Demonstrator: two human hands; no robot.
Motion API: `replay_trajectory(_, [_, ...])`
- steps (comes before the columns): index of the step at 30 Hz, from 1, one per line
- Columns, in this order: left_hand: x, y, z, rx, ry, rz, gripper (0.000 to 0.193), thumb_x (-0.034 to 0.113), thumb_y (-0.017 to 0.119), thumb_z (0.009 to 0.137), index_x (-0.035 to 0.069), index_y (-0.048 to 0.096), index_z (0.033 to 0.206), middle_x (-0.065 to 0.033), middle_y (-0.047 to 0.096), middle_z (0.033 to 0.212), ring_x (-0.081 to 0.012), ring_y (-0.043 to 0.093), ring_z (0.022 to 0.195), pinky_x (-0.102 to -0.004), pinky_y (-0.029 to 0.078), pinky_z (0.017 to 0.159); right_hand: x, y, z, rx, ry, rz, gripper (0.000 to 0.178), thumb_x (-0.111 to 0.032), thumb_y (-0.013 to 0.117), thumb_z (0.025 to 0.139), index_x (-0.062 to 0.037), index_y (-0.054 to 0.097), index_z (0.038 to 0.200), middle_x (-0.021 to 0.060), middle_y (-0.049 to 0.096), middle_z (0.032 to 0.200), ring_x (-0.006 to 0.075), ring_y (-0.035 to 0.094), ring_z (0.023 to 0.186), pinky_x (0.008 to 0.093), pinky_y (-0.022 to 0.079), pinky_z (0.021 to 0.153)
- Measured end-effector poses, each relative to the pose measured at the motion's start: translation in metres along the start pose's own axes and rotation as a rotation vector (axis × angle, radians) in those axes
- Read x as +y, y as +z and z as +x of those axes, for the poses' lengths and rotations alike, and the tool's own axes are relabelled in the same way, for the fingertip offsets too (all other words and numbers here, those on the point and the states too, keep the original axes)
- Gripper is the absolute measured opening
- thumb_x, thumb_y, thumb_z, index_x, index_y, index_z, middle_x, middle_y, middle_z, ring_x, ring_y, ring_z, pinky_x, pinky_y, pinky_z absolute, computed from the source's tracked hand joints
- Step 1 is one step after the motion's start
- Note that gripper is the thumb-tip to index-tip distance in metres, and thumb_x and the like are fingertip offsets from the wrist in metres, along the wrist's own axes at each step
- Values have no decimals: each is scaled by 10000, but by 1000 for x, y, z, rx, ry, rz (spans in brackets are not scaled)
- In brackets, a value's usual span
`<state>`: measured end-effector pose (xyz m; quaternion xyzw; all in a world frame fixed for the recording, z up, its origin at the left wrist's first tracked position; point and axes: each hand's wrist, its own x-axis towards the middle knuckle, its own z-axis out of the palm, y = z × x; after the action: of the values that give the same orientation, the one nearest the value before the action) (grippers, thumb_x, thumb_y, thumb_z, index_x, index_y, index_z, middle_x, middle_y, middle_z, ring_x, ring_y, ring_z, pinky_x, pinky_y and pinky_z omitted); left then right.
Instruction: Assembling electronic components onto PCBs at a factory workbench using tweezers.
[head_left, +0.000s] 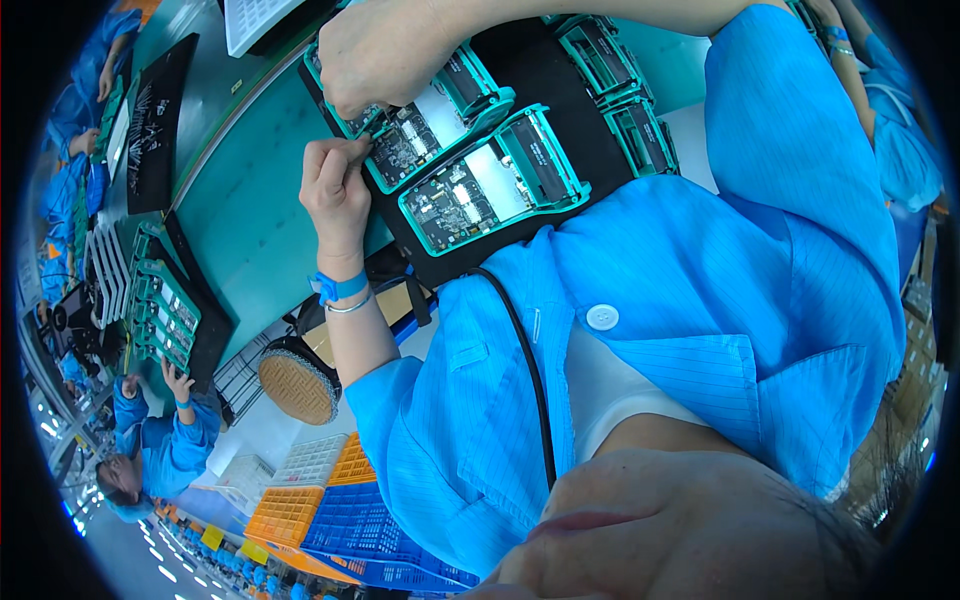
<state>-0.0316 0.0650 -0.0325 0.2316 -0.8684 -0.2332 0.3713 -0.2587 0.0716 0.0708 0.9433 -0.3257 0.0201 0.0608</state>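
Note:
My left hand [338, 190], with a blue wrist strap, is closed, its fingertips pinched at the left edge of a green frame holding a circuit board [405, 143]. What lies between them is too small to make out. My right hand [378, 62] is curled closed over the upper part of the same group of frames, and its fingertips are hidden behind the knuckles. Nearer my body, a second green frame [437, 250] lies flat with its own circuit board [450, 210], a white panel [500, 182] and a black part [540, 155]. Neither hand touches it.
The frames lie on a black mat [440, 268] on the green bench [245, 240]. More green frames [640, 135] stand to the right. A round woven stool [298, 386] and stacked crates [345, 530] are below left. A co-worker [175, 440] handles similar frames [165, 315] at left.

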Motion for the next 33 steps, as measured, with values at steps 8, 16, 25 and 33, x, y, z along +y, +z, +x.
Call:
replay_trajectory(8, [-1, -6, 8, -38, 20, -61, 142, -111, 730, 814, 14, 725, 882, -96, 647, 869, -209, 655, 772, -321, 529, 678, 10, -7, 1, -85, -15, -70, 133, -88, 699, 749, -47, 751, 864, 115, 703, 687, 295, 702, 670, 435, 539, 602])
replay_trajectory(16, [-33, 5, 42, 245, -230, -143, 59, 5, 749, 897, 10, 756, 956, -61, 657, 892, -114, 591, 740, -272, 499, 674, 50, -47, -8, -54, 309, -16, 208, -211, 698, 745, -56, 776, 859, 176, 735, 809, 370, 714, 799, 487, 541, 694])
replay_trajectory(25, [-28, 18, 50, 216, -185, 8, 54, 5, 761, 884, 11, 752, 937, -83, 653, 879, -161, 644, 762, -302, 533, 688, 41, -30, -2, -98, 389, 3, 222, -173, 692, 748, -12, 785, 870, 211, 746, 855, 385, 726, 823, 475, 567, 744])
replay_trajectory(33, [-26, 21, 47, 203, -146, 52, 73, -19, 756, 865, 26, 758, 922, -100, 677, 896, -218, 671, 785, -329, 542, 694, 40, -19, 4, -86, 413, 52, 221, -171, 684, 770, -3, 785, 871, 218, 751, 885, 382, 736, 843, 464, 577, 745])
